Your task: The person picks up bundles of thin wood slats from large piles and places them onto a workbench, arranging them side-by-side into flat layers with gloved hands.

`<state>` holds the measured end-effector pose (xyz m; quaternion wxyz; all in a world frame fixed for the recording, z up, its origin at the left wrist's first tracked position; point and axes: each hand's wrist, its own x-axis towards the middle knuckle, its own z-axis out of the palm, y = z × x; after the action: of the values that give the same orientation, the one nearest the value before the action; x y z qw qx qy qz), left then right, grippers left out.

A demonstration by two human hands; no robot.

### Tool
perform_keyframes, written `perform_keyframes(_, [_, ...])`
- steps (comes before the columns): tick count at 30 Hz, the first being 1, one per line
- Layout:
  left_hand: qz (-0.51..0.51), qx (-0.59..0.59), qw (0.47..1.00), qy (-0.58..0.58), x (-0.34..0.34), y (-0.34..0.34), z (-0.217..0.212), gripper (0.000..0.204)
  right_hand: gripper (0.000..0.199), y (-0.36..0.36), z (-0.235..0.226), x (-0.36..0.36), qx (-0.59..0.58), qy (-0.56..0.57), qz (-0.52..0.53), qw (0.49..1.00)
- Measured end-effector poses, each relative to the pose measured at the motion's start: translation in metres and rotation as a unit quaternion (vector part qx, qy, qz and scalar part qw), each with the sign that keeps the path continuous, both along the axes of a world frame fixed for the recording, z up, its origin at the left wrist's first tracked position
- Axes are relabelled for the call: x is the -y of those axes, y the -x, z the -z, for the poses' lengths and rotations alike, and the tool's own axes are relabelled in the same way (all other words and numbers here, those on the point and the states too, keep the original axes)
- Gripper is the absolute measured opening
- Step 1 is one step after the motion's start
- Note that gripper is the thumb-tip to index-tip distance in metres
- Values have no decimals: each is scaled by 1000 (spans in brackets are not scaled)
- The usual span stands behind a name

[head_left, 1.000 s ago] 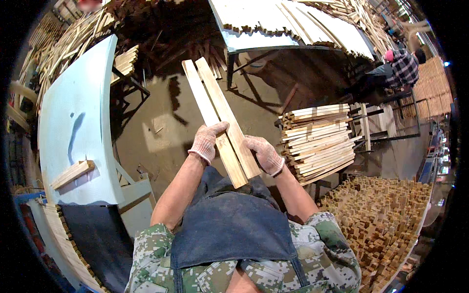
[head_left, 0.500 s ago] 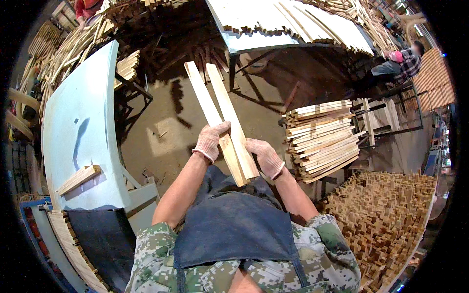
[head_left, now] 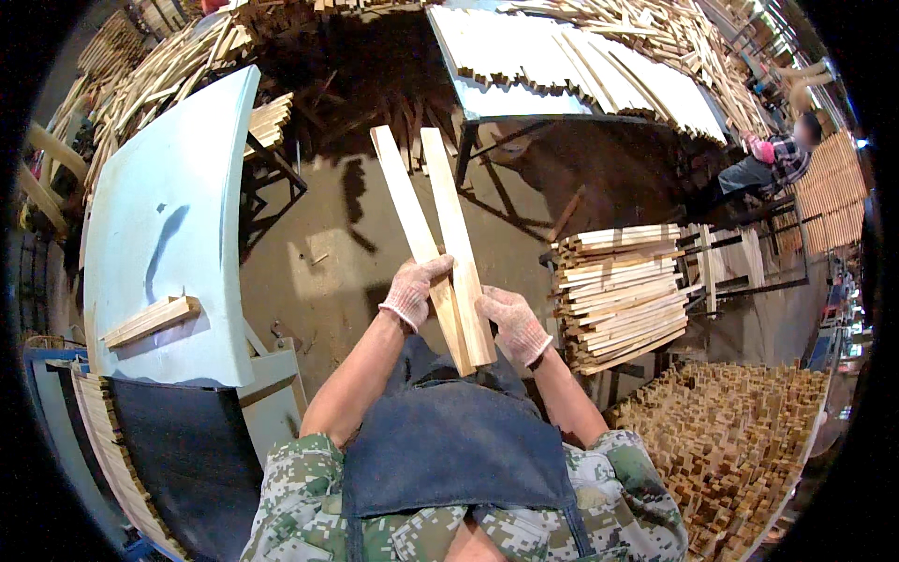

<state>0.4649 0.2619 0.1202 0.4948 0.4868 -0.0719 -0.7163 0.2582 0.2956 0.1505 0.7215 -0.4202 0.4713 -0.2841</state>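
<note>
At the far left, a heap of loose sticks (head_left: 178, 66) lies behind a pale blue bench (head_left: 169, 220). A dark, curved mark runs down the bench top, and a short piece of wood (head_left: 152, 321) lies slantwise near its lower end. Below the bench is a dark panel (head_left: 187, 459), with a row of pale strips (head_left: 114, 454) along its left side.

In the middle, over the floor (head_left: 309, 281), the gloved left hand (head_left: 417, 290) is closed around the left board (head_left: 403, 192), its thumb across the top and reaching to the right board (head_left: 448, 201). The two boards point away from the person, spread apart at the far ends and close together at the near ends, in front of the dark blue apron (head_left: 459, 454). The gloved right hand (head_left: 515, 323) grips the right board by its right edge, near the lower end; its fingers underneath are hidden.

Beyond, toward the right, a second bench (head_left: 524, 102) carries rows of pale strips (head_left: 534, 51). Right of the right hand is a stack of strips (head_left: 623, 295); below that, many sticks (head_left: 721, 450) stand on end, packed together. At the far right, a co-worker (head_left: 787, 167) wears a checked shirt.
</note>
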Motion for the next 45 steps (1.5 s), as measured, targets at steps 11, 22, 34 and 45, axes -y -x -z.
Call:
perform_keyframes(11, [22, 0, 1000, 1, -11, 3, -11, 33, 43, 9, -5, -9, 100, -45, -36, 993])
perform_keyframes(22, [19, -47, 997, 51, -15, 6, 1, 27, 51, 12, 16, -25, 151, -108, -51, 981])
perform_keyframes(34, [-32, 106, 994, 27, -15, 18, -2, 39, 58, -18, 1, -11, -24, -26, -69, 997])
perform_keyframes(45, [-1, 205, 979, 4, -5, 51, -27, 35, 87, -20, -12, -16, -79, 120, -61, 988])
